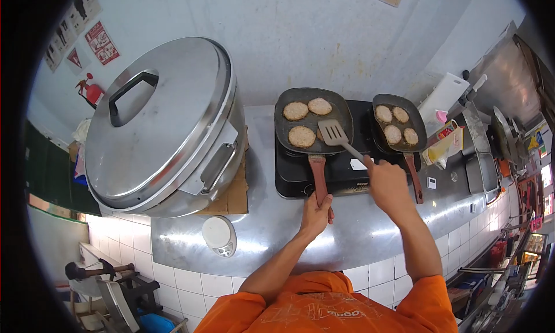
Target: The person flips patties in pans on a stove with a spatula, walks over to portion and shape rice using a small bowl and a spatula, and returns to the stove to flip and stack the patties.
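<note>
Two pans on the black stove (295, 179), head view. Your left hand (315, 218) is closed around the reddish handle (318, 177) of the larger pan (342, 112). Your right hand (388, 184) is wrapped around the grey spatula (333, 133); its slotted head is over that pan's right side, tilted. Contact with the pan floor: can't tell. Three browned patties (301, 137) lie in your larger pan, plus a brown edge by the spatula head, mostly hidden. Smaller pan (414, 120), to the right, holds four more; you have no hand on it. Steel counter (358, 240) under your stove; scale (218, 233) nearer you, big lidded pot (167, 142) to the left, yellow packet (444, 146) right of the smaller pan.
</note>
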`<state>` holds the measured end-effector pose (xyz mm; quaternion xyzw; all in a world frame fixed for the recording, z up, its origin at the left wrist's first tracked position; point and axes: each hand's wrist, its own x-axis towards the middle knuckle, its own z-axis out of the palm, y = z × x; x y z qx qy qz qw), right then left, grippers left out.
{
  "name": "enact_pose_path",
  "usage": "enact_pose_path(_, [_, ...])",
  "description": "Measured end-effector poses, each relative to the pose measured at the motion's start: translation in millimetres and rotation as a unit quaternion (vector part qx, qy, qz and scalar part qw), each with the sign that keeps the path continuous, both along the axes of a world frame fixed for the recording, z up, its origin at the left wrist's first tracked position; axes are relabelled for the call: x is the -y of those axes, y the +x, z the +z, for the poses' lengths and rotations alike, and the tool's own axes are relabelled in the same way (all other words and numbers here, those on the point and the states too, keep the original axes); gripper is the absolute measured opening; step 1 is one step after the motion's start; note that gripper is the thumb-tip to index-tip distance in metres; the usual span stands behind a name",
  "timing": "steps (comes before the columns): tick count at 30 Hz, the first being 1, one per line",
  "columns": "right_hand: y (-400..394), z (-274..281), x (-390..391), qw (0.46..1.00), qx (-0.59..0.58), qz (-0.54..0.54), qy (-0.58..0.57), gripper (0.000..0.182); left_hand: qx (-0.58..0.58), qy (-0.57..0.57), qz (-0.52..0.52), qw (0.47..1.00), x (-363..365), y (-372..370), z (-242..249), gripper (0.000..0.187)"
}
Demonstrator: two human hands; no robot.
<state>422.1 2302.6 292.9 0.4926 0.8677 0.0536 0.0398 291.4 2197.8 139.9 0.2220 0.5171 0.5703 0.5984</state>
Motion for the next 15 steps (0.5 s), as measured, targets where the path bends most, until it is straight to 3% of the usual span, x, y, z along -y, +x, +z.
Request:
enact_pose_path(3, [-2,53,-2,0.998,0.027,0.049,-0.028,0.03,-0.009,-0.007,-0.013,1.0,1,-2,6,0.022])
enact_pose_path(7, [-25,50,-45,0.994,0.049,0.096,0.021,0.028,-0.005,0.003,-0.009,1.0,-1,2,2,0.022])
enact_pose_path(10, [-47,22,-58,0.998,0.045,0.046,0.01,0.01,-0.009,0.006,-0.009,1.0,-2,3,-3,0.021])
enact_pose_path(11, [-45,12,-53,0.996,0.027,0.076,0.037,0.016,-0.016,0.006,-0.009,1.0,-2,4,-2,0.021])
enact_pose_path(15, [-47,-33,-41,0.997,0.025,0.019,0.064,0.039,-0.032,-0.001,-0.012,0.999,-3,3,4,0.02])
